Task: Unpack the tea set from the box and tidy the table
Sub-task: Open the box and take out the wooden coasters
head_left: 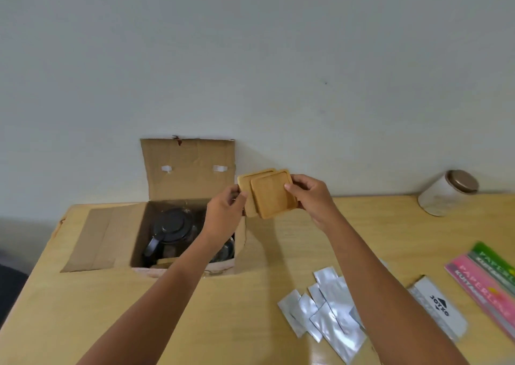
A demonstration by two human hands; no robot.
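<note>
Square wooden coasters (271, 194) fanned, held above the table, open cardboard box (184, 225) below-left, dark-lidded glass teapot (171, 232) upright inside

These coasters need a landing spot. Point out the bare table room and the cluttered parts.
Both hands, left hand and right hand, hold the wooden coasters above the table. Free patches: the stretch between the cardboard box and the white canister, and the near left corner before the box. Crowded: the right side, with silver sachets, a white packet and paper packs.
</note>
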